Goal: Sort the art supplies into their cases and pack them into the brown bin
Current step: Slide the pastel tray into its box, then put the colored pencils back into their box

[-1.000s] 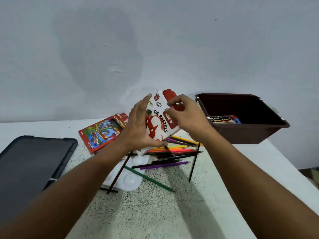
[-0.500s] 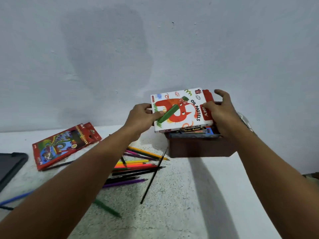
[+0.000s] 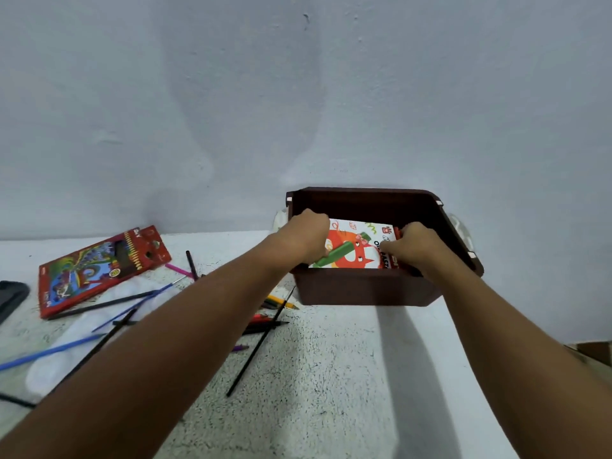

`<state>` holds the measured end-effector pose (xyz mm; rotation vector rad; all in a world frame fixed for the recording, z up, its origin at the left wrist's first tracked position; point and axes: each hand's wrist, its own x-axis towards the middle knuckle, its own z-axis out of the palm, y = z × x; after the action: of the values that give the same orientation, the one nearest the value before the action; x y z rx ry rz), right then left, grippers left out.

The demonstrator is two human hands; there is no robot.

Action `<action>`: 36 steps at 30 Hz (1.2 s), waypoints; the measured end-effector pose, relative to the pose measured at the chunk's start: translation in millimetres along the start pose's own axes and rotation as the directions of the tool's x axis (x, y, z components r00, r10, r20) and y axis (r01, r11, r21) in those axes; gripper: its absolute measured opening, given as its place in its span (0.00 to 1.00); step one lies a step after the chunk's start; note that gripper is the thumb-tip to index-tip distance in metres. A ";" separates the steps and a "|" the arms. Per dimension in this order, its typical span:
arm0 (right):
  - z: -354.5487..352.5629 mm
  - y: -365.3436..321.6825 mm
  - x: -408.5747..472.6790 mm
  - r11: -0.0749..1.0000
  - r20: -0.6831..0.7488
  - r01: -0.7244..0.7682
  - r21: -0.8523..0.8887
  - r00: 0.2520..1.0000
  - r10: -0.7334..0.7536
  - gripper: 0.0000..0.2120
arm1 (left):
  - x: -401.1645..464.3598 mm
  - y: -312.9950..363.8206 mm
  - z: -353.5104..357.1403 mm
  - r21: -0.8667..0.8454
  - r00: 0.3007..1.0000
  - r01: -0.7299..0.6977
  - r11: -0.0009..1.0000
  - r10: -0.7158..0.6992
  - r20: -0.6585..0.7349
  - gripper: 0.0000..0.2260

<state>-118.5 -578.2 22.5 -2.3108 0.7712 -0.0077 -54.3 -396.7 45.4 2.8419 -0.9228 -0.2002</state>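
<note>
I see both hands inside the bin [image 3: 364, 289] at the tabletop's far edge: left hand [image 3: 308, 236] and right hand [image 3: 414, 246] grip the pastel box [image 3: 351, 250] by its ends.

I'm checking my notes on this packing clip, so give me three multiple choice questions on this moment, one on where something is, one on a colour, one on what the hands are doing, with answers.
1. Where is the oil pastels box?
A. Inside the brown bin
B. On the table beside the bin
C. On the dark tray

2. What is the main colour of the coloured pencil case lying on the table?
A. Yellow
B. Red
C. White

3. What are the two hands doing?
A. Resting flat on the table
B. Each picking up a loose pencil
C. Holding the pastels box at its two ends

Answers:
1 A, the box sits below the bin's rim, between its walls.
2 B, its border and flap are red.
3 C, the left hand and right hand each grip one end of the box inside the bin.
</note>
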 end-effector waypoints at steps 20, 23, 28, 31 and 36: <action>10.6 -4.6 7.6 0.939 0.037 -0.040 -0.342 0.998 0.056 0.22 | -42.3 -51.8 -1.0 -0.282 0.868 -0.211 0.936 0.047 -0.495 0.09; 19.7 -16.2 9.1 0.891 -0.023 -0.047 -0.452 0.999 0.041 0.25 | -67.1 -113.2 3.9 -0.262 0.872 -0.069 0.963 -0.069 -0.485 0.08; 56.7 -77.0 -8.1 0.923 -0.089 0.206 -0.326 0.965 -0.247 0.24 | -105.0 -223.1 26.2 -0.171 0.935 0.251 0.953 -0.284 -0.212 0.15; 82.1 -115.0 -27.3 0.910 -0.128 0.363 -0.201 0.911 -0.392 0.18 | -127.9 -269.3 31.2 -0.156 0.930 0.304 0.940 -0.328 -0.164 0.19; 131.3 -160.6 -59.6 0.798 -0.155 0.395 -0.454 0.848 -0.508 0.17 | -151.1 -326.4 28.2 -0.157 0.934 0.306 0.939 -0.328 -0.139 0.25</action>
<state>-55.3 -372.1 33.6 -2.8933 0.3319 -0.4291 6.3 -48.9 -28.7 2.8131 -0.3969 -0.0578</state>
